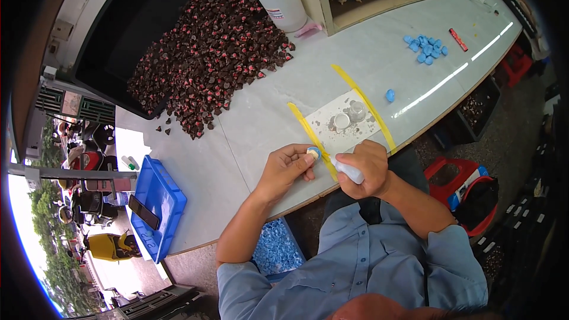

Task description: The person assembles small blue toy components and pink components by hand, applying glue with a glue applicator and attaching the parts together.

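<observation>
Left hand [284, 170]: was nearly closed, pinching a blue-and-cream piece [314, 153] over the table [204, 201].
Right hand [368, 169]: was curled round a white bottle [349, 173], near the piece.
White card [351, 134]: lay between yellow tapes [382, 124].

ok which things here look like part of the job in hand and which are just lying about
Likely part of the job:
- small blue and cream piece in the left hand
- squeeze bottle in the right hand
- white sheet with round pots on it

Seemingly just lying about:
- phone in the blue tray
- red stick
</observation>
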Motion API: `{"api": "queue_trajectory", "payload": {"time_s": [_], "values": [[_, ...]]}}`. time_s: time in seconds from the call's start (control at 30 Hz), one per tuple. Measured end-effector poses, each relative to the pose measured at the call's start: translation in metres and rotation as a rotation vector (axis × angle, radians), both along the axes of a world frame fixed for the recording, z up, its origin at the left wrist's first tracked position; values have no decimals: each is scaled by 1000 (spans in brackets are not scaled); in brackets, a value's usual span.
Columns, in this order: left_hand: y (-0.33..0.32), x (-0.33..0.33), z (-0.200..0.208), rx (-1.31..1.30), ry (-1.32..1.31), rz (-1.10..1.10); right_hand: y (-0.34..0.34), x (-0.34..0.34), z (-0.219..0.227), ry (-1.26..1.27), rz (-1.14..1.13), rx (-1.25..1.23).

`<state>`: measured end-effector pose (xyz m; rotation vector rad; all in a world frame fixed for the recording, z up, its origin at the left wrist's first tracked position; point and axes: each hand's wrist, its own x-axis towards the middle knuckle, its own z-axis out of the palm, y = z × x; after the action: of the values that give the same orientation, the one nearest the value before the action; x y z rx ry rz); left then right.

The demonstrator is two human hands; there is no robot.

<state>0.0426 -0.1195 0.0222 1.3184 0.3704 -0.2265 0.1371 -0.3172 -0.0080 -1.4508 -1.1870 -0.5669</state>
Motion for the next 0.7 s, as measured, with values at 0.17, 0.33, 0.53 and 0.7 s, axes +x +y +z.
{"api": "queue_trajectory", "payload": {"time_s": [0.17,0.33,0.53,0.7], "values": [[1,0,-2,-10,8,9,-1,0,-2,-34,-8,-16],[1,0,-1,-18,1,35,-2,-2,-3,-49,-7,-29],[1,2,-1,-15,-3,40,-2,-1,-5,-67,8,-24],[1,2,-1,-7,0,41,-3,-1,-3,-31,16,3]]}}
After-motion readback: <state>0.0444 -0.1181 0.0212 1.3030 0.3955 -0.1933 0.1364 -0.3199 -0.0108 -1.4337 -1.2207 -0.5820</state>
